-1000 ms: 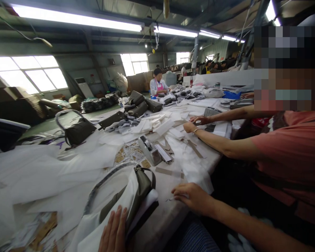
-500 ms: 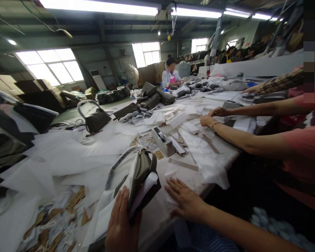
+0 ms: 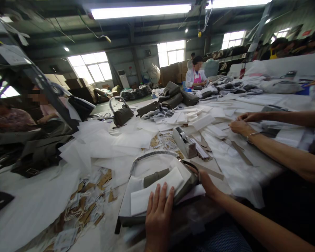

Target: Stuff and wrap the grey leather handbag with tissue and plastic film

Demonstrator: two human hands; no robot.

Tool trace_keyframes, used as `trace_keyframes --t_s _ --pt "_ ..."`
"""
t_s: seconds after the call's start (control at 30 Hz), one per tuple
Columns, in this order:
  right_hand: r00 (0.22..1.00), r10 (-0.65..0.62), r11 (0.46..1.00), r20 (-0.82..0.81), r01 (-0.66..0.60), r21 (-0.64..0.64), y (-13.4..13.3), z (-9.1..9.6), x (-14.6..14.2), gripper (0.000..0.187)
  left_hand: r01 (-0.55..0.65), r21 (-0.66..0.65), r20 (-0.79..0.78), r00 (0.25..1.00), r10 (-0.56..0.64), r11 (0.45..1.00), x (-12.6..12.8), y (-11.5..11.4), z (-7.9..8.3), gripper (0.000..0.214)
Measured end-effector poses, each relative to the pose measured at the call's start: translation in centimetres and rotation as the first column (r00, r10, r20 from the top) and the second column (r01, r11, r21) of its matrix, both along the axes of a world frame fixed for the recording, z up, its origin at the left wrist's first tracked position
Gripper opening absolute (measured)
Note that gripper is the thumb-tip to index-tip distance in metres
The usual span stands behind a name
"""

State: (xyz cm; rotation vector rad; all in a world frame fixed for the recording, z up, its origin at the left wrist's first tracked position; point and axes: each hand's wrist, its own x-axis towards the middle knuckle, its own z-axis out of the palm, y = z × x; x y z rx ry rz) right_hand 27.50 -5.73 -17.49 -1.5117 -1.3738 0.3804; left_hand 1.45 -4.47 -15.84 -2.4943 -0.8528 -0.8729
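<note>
A dark olive handbag [image 3: 191, 183] rests tilted at the table's near edge, with a wrapped, arched handle [image 3: 149, 154] and a dark strap at its right end. A white foam sheet [image 3: 144, 197] lies across its front face. My left hand [image 3: 160, 213] is open, its fingers stretched flat over the foam sheet and the bag. At the bag's right end, my right hand [image 3: 206, 182] is wrapped round the side by the strap; most of its fingers are hidden behind the bag. Behind the bag stands a grey tape dispenser [image 3: 185, 143].
Loose tags [image 3: 86, 199] with cords and white sheets [image 3: 91, 140] cover the left side. More handbags [image 3: 123, 113] stand farther back. A co-worker's hands [image 3: 241, 126] work over white pieces at right. Other people sit across the table and at far left.
My right hand has gone from lying spread on the table to the bag's right end. The bag has turned, so its foam-covered face shows. The view has swung left.
</note>
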Motion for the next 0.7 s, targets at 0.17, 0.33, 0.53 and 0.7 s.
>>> trace_keyframes --t_s 0.17,0.33,0.53,0.7 --pt "0.965 -0.233 0.967 0.124 0.215 0.139 -1.3 3.7 3.1 0.028 -0.026 0.039 0.018 1.000 0.025 0.999 1.2 -0.5 -1.2 0.043" --pt "0.932 0.080 0.996 0.353 -0.063 -0.060 3.7 9.2 1.9 0.030 -0.037 0.043 -0.015 0.999 0.038 0.998 0.5 -1.3 -1.0 0.043" --pt "0.834 0.337 0.825 0.437 -0.037 -0.564 11.3 8.1 -3.5 0.025 -0.069 0.114 0.027 0.997 0.066 0.991 0.0 -2.8 -1.8 0.043" --pt "0.829 0.329 0.729 0.452 0.082 -0.680 14.2 5.8 -6.3 0.033 -0.073 0.129 0.052 0.996 0.067 0.989 0.3 -2.9 -2.2 0.041"
